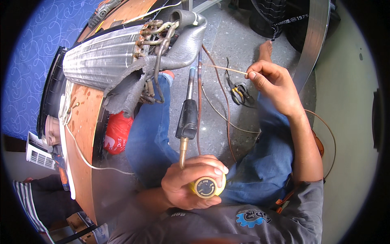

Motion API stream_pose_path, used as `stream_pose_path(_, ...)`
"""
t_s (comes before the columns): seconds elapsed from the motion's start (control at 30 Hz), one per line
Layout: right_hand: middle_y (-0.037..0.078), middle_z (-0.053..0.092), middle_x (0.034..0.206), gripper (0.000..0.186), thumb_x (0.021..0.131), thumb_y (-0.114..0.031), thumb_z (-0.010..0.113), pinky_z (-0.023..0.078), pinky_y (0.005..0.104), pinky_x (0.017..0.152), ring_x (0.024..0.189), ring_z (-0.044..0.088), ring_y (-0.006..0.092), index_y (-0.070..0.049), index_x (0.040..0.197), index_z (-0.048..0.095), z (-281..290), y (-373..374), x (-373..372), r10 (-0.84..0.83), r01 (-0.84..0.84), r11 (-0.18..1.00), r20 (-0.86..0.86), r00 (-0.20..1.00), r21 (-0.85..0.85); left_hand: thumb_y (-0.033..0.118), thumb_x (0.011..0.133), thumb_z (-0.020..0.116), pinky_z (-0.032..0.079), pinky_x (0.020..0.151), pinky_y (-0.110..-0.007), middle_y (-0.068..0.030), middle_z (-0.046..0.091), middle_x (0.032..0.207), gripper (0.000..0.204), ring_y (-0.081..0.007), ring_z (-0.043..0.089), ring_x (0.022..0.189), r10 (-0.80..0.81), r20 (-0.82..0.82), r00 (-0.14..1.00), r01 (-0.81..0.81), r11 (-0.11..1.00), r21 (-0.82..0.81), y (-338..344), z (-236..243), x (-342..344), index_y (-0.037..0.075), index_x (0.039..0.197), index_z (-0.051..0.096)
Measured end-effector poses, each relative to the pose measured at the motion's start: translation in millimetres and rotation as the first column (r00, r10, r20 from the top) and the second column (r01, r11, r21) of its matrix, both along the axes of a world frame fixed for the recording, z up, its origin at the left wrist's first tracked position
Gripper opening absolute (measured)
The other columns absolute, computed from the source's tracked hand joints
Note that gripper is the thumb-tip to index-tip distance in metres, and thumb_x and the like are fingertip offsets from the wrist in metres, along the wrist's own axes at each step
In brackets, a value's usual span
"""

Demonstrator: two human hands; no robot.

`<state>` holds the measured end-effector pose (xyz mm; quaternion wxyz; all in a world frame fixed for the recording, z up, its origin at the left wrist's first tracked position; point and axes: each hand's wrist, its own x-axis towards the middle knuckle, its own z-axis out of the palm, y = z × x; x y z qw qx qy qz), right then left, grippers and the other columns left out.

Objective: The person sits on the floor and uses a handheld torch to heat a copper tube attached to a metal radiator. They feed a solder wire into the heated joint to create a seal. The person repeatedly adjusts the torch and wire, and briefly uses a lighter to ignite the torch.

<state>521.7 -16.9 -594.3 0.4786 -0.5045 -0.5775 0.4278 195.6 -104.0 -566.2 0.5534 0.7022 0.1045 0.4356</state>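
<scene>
My left hand [180,181] is wrapped round a gas torch [188,118] at the lower middle. The torch has a yellow body, a dark round knob, a brass neck and a steel tube directed away from me. A faint bluish flame seems to show at its tip. Close beside the tip runs an upright copper pipe [199,93]. My right hand [274,83] pinches a thin, pale brazing rod [225,69] between thumb and fingers. The rod's far end points left toward the pipe, near the torch tip; whether it touches, I cannot tell.
A finned coil [103,55] with bent pipes and torn grey foam insulation [180,49] lies on the wooden table [83,162] at left. Yellow-handled pliers [239,93] and loose cables lie on the floor. A red bag [118,132] sits below the table. A person in dark clothing [44,197] is at lower left.
</scene>
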Motion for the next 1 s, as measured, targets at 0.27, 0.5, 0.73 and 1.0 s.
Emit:
stream_pose_path(0.27, -0.007, 0.065, 0.094, 0.017, 0.115, -0.017, 0.073, 0.045, 0.025, 0.078, 0.086, 0.054, 0.0043, -0.001, 0.113, 0.078, -1.4, 5.1, -7.9, -0.035, 0.034, 0.999, 0.122, 0.992, 0.008, 0.019, 0.091, 0.099, 0.065, 0.094, -0.052, -0.024, 0.078, 0.107, 0.06, -0.0396, 0.08, 0.108, -0.01, -0.016, 1.0, 0.009, 0.999, -0.051, -0.1, -2.0, -4.3, -0.009, 0.132, 0.066)
stream_pose_path(0.5, -0.006, 0.07, 0.098, 0.017, 0.114, -0.018, 0.073, 0.048, 0.0253, 0.082, 0.09, 0.057, 0.0048, -0.001, 0.114, 0.078, -2.9, 7.6, -10.3, -0.03, 0.03, 1.0, 0.138, 0.99, -0.002, 0.021, 0.09, 0.1, 0.065, 0.095, -0.051, -0.0276, 0.078, 0.114, 0.061, -0.0407, 0.081, 0.108, 0.011, -0.021, 1.0, -0.012, 0.998, -0.058, -2.5, -5.8, -5.3, -0.009, 0.132, 0.067)
stream_pose_path(0.73, 0.001, 0.077, 0.1, 0.023, 0.112, -0.019, 0.074, 0.056, 0.0289, 0.09, 0.097, 0.067, 0.0077, 0.002, 0.115, 0.08, -2.7, 9.0, -10.3, -0.034, 0.036, 0.999, 0.143, 0.989, -0.01, 0.02, 0.09, 0.1, 0.065, 0.094, -0.05, -0.029, 0.078, 0.115, 0.061, -0.0408, 0.081, 0.107, 0.012, -0.01, 1.0, -0.013, 0.998, -0.066, -1.8, -7.2, -4.3, -0.009, 0.133, 0.067)
stream_pose_path(1.0, -0.005, 0.071, 0.1, 0.018, 0.114, -0.018, 0.073, 0.049, 0.0253, 0.083, 0.092, 0.058, 0.0044, -0.001, 0.115, 0.079, -3.5, 9.9, -9.6, -0.023, 0.026, 0.999, 0.139, 0.99, -0.021, 0.02, 0.09, 0.1, 0.066, 0.093, -0.049, -0.0293, 0.078, 0.116, 0.062, -0.0404, 0.081, 0.107, 0.011, -0.003, 1.0, -0.011, 0.999, -0.053, -1.3, -6.8, -1.2, -0.01, 0.133, 0.067)
